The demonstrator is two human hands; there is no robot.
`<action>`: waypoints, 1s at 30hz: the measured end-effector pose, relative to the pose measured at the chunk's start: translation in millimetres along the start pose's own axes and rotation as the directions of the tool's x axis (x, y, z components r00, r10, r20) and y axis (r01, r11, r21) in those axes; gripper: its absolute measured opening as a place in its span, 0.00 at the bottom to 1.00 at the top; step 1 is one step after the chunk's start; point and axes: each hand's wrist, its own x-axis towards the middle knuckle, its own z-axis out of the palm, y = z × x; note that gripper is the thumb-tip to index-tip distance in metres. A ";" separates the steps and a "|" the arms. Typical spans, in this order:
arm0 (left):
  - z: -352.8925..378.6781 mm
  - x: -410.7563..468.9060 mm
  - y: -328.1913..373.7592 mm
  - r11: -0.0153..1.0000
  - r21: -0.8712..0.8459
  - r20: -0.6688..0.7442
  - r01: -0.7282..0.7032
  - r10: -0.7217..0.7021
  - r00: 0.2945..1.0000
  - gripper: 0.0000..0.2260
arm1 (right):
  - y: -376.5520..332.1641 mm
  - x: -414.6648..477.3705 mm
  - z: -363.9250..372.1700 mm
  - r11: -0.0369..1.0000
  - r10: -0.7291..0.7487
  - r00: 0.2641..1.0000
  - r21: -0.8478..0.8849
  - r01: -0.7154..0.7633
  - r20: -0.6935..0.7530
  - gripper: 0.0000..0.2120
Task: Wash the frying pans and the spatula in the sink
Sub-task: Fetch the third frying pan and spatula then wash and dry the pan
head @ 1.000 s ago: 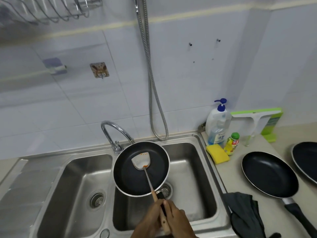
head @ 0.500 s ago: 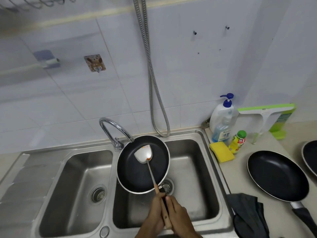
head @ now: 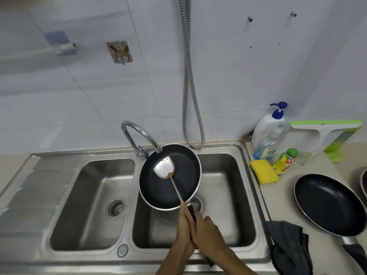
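A black frying pan hangs over the right basin of the steel sink, its far rim under the faucet spout. A metal spatula with orange residue lies inside the pan, its shaft running back to my hands. My left hand grips the spatula's handle. Pressed against it, my right hand grips the pan's black handle. A second black frying pan sits on the counter to the right, and the rim of a third pan shows at the right edge.
Behind the sink's right corner are a yellow sponge, a pump soap bottle, a small yellow bottle and a green squeegee. A dark cloth hangs at the counter's front. A shower hose dangles behind the pan.
The pan has moved back toward the faucet, so its rim now sits under the spout. The spatula blade has shifted to the pan's far left. Both hands keep their grip.
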 end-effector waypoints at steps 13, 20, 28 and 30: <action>-3.2 35.8 -11.6 0.955 -0.296 -0.129 0.032 -0.073 0.989 0.28 | 39.3 1.3 -19.1 0.998 -0.067 0.952 -0.039 0.058 -0.300 0.06; 3.9 35.5 -17.5 0.977 -0.172 -0.256 -0.126 0.080 0.963 0.17 | 99.4 -39.4 13.9 0.961 0.215 0.877 0.253 -0.112 -0.429 0.04; 10.5 29.9 -21.1 0.968 -0.047 -0.273 -0.246 0.224 0.935 0.13 | 106.5 -7.1 27.5 0.937 0.344 0.901 0.149 -0.315 -0.263 0.05; 9.5 29.5 -22.2 0.968 -0.022 -0.281 -0.249 0.233 0.931 0.14 | 104.5 16.7 29.0 0.935 0.354 0.898 0.137 -0.328 -0.262 0.08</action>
